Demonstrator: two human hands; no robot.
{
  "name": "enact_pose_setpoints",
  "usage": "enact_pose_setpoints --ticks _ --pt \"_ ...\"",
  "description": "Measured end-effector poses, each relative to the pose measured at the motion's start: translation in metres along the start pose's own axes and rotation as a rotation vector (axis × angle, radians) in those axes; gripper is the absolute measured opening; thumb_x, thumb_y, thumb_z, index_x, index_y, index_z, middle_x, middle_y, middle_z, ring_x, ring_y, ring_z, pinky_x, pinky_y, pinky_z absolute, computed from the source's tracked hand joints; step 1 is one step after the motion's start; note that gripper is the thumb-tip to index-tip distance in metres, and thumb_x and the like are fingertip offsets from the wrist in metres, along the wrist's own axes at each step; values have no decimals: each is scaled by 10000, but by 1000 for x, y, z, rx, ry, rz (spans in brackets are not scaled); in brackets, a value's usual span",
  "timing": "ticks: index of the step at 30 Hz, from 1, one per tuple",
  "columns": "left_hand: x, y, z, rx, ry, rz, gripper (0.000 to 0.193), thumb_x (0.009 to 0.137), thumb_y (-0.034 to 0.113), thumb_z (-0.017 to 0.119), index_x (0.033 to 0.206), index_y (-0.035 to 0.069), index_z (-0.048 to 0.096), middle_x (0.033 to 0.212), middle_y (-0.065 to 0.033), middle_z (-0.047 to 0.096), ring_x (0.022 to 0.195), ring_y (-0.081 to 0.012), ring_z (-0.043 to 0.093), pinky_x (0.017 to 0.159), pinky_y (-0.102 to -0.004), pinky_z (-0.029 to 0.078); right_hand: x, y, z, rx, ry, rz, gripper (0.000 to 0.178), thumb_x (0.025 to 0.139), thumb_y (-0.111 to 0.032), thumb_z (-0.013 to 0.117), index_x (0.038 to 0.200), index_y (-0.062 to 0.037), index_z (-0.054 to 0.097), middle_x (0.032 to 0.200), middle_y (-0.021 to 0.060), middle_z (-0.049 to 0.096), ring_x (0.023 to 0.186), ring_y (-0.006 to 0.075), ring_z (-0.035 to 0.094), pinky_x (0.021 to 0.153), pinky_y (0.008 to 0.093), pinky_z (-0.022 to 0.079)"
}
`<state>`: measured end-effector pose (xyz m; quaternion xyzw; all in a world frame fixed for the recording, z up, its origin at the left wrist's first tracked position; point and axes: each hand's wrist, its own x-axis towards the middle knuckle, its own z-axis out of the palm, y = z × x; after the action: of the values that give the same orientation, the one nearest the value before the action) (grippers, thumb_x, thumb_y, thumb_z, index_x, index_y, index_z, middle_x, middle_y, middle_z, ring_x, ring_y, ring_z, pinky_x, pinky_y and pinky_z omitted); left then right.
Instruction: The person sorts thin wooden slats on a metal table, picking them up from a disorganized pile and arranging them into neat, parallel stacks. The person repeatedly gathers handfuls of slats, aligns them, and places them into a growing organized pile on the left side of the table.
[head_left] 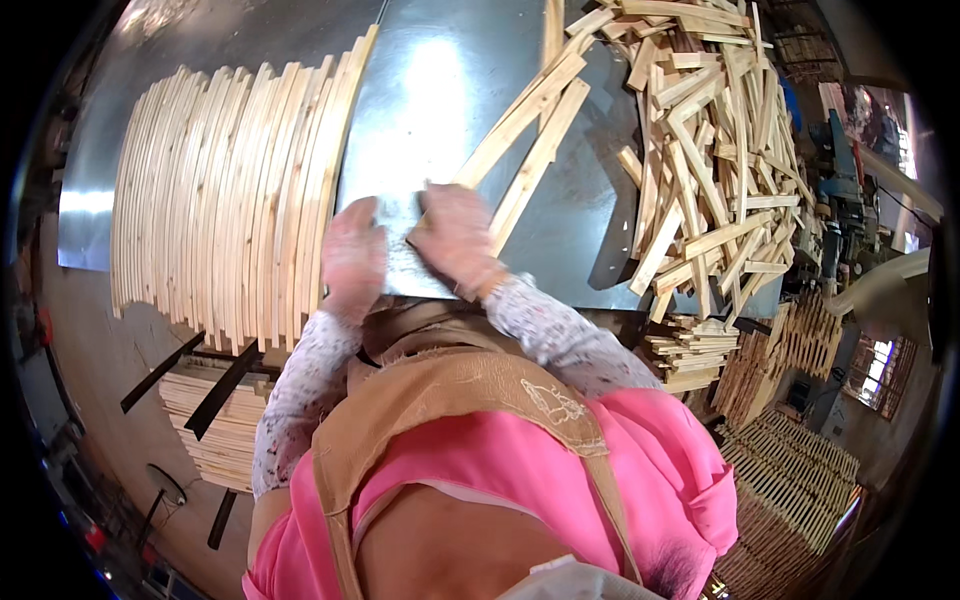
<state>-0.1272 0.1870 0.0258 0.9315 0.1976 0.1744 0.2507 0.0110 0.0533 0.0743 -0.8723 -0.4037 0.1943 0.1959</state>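
Note:
My left hand (355,262), smeared by motion, is over the metal table's front edge, beside the right end of a row of pale wooden strips (230,190). Its fingers are too blurred to show whether they grip anything. To its right, my right hand (458,235) is closed over the near end of a wooden strip (520,120) that slants away to the upper right. A second loose strip (542,165) lies just right of that hand, with its near end by the wrist.
A tangled heap of wooden pieces (715,150) covers the table's right side. Stacked strips (690,352) stand below it, and more bundles (790,470) lie at lower right. Dark metal bars (225,388) jut out at left, above another stack (212,420). The metal tabletop (400,130) shines between.

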Motion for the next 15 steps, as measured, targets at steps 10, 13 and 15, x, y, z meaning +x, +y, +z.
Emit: enact_pose_setpoints --ticks 10,13,15 --pt "152 131 128 115 -571 -187 729 891 289 775 1504 -25 535 1223 -171 733 1103 -333 720 963 -487 587 -125 236 -12 442 613 667 797 913 -180 748 1629 -28 433 1498 277 585 1413 415 555 1176 427 456" --pt "138 108 119 -692 -635 -485 648 901 223 739 1453 -69 568 1017 -129 739 922 -271 746 847 -435 626 -89 236 -78 344 536 590 769 913 -172 740 1610 -20 452 1461 282 593 1345 435 593 1143 448 480" --pt "113 83 124 -1304 -671 -811 602 943 190 723 1435 -128 580 1092 -178 756 904 -246 755 788 -379 645 -36 252 -103 292 506 523 785 904 -224 750 1594 -7 443 1369 307 609 1255 480 609 1101 497 500"
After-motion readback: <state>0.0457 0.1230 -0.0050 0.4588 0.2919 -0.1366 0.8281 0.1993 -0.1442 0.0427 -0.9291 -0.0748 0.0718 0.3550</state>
